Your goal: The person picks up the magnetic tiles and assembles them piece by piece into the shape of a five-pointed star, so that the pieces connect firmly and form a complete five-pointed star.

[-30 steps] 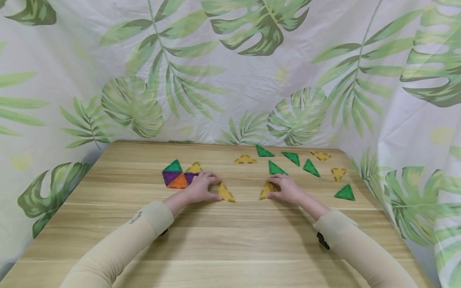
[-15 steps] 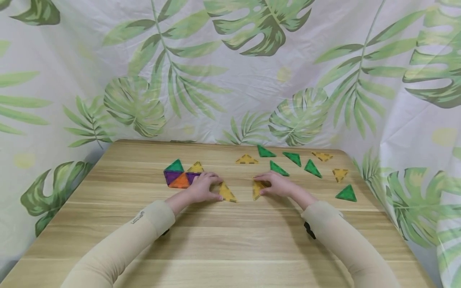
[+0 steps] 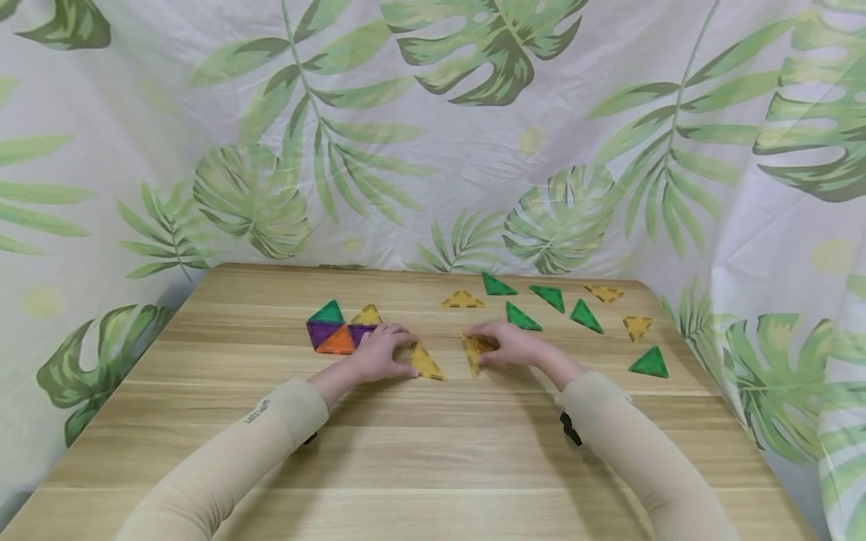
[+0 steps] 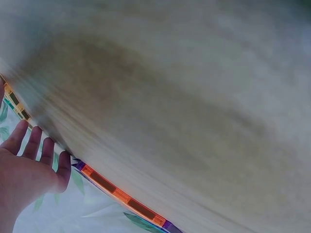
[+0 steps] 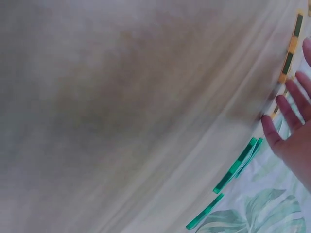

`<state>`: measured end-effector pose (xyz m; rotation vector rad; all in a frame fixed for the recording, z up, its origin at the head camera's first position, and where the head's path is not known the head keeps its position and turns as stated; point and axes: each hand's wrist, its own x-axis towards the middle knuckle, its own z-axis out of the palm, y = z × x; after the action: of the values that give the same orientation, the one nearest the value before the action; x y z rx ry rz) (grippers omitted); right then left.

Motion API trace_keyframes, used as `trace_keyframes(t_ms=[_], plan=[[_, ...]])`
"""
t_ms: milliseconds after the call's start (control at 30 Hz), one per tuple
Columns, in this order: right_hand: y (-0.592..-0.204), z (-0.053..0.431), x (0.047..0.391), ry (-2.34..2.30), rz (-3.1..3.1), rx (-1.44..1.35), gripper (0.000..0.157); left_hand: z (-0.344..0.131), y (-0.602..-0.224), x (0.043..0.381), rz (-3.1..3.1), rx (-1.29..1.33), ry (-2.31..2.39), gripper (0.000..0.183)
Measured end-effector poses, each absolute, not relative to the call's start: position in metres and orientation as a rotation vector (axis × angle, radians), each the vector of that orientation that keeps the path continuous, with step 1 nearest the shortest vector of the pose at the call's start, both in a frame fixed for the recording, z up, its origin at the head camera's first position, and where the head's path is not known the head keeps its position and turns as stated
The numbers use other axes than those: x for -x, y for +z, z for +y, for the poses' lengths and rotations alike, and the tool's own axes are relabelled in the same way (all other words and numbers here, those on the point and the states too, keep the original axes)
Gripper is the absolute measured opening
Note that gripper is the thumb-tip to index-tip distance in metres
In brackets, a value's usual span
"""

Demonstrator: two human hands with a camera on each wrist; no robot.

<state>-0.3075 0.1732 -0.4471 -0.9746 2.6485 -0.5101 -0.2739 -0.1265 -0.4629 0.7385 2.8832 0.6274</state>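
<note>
Yellow translucent triangles [image 3: 427, 362] are pinched by both hands [image 3: 381, 355]. Green translucent triangles [image 3: 585, 316] are scattered toward the desk's [image 3: 433, 458] far-right corner.

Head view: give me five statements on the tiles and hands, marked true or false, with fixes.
1. The left hand grips a yellow triangle. True.
2. The right hand holds nothing. False: it holds another yellow triangle.
3. The two held triangles touch. False: a gap separates them.
4. The orange triangle sits between two purple tiles. True.
5. Five loose green triangles lie in the view's right half. True.
</note>
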Motion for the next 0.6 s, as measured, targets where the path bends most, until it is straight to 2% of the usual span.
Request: trace_keyframes(t_ms=[233, 600], plan=[[-0.449, 0.168, 0.292, -0.471, 2.766, 0.831, 0.061, -0.128, -0.464, 0.275, 2.889, -0.754, 0.623, 0.065], [-0.451, 0.148, 0.293, -0.436, 2.725, 0.988, 0.062, -0.127, -0.464, 0.273, 2.889, -0.757, 0.635, 0.064]])
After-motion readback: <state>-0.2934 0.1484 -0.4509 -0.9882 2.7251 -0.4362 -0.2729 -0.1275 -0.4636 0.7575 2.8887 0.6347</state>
